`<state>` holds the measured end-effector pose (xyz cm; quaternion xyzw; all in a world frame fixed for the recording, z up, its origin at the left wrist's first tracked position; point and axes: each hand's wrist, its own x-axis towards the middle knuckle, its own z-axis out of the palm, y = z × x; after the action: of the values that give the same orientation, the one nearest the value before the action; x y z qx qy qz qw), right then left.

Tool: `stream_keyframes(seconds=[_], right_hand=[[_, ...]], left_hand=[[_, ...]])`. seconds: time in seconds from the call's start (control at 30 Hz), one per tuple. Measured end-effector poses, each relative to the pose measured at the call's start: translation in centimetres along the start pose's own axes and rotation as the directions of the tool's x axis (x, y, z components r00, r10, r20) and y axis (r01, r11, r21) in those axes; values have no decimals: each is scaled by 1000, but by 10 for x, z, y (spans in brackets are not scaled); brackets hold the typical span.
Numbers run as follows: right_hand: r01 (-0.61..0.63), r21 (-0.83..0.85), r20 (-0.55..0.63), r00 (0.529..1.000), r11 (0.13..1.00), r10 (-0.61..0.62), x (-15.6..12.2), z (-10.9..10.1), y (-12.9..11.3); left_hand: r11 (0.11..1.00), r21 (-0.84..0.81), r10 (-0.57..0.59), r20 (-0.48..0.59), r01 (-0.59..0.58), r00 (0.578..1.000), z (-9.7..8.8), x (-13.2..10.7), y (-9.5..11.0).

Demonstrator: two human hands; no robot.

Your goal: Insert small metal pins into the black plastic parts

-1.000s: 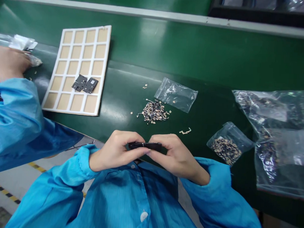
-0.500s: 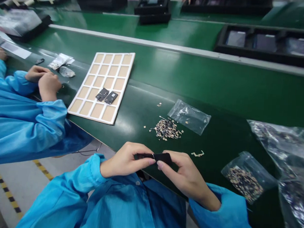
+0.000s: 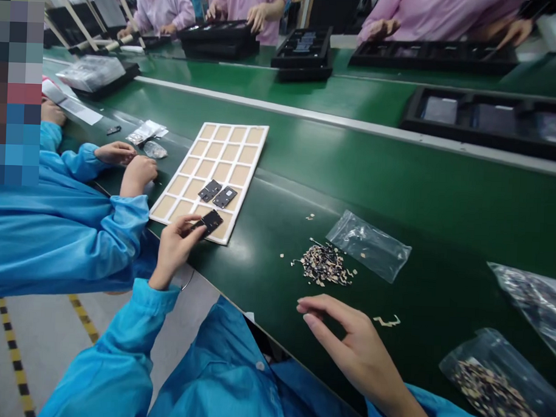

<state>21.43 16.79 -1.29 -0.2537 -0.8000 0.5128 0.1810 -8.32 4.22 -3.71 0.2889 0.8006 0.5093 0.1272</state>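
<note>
My left hand (image 3: 175, 244) pinches a small flat black electronic part (image 3: 209, 223) between thumb and fingers, over the near right corner of a white gridded tray (image 3: 227, 234) with tan cells. Just beyond it, two similar black parts, one with cutouts (image 3: 210, 191) and one with a white label (image 3: 225, 197), lie on the tray. My right hand (image 3: 346, 332) hovers over the green bench, holding nothing, thumb and forefinger slightly apart. Beyond its fingertips is a pile of tiny black and tan pieces (image 3: 324, 263); a thin pale strip (image 3: 387, 322) lies to its right.
A clear zip bag (image 3: 370, 245) lies behind the pile. Bags of small parts (image 3: 495, 392) stand at the right. A neighbour's hands (image 3: 137, 170) work left of the tray. Black trays (image 3: 491, 121) sit past a pale rail (image 3: 281, 114), with people in pink across the bench.
My left hand has carried the black part leftward to the tray. My right hand has let go of it and stayed near the pile. The view has tilted up.
</note>
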Motion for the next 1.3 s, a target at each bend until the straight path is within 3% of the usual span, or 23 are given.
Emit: stream_keyframes(seconds=[0.1, 0.17, 0.27, 0.6, 0.77, 0.83, 0.93, 1.03, 1.13, 1.23, 1.3], right_hand=[[2, -6, 15, 1000, 1000, -2, -1, 1, 2], [-11, -17, 35, 999, 1000, 12, -1, 1, 4], [-42, -33, 87, 995, 999, 45, -2, 1, 8], [-37, -42, 115, 993, 998, 42, -1, 0, 8], [28, -75, 54, 998, 997, -24, 2, 1, 3], [58, -106, 31, 998, 993, -55, 2, -1, 1], [131, -208, -33, 990, 969, -141, -5, -8, 1], [148, -411, -124, 969, 900, -216, -20, -16, 6], [69, -647, -165, 960, 759, -228, -31, -17, 18], [76, -792, -66, 976, 605, -210, -24, -15, 26], [112, -822, 2, 981, 558, -194, -8, -15, 24]], left_hand=[[941, 327, 137, -125, -89, 983, -5, 19, -14], [843, 514, 242, -105, -156, 965, -4, 23, -20], [765, 593, 333, -34, -249, 942, -1, 21, -27], [687, 619, 501, -22, -381, 865, 0, 8, -44], [613, 625, 674, -96, -483, 732, 2, -8, -32], [599, 535, 713, -17, -596, 701, 10, -23, -21], [557, 301, 735, 254, -774, 628, 31, -49, -4], [523, 191, 721, 421, -831, 551, 52, -68, 7], [513, 233, 709, 428, -826, 561, 64, -75, 8], [511, 242, 713, 416, -825, 564, 67, -73, 5], [512, 236, 713, 420, -826, 562, 66, -72, 4]])
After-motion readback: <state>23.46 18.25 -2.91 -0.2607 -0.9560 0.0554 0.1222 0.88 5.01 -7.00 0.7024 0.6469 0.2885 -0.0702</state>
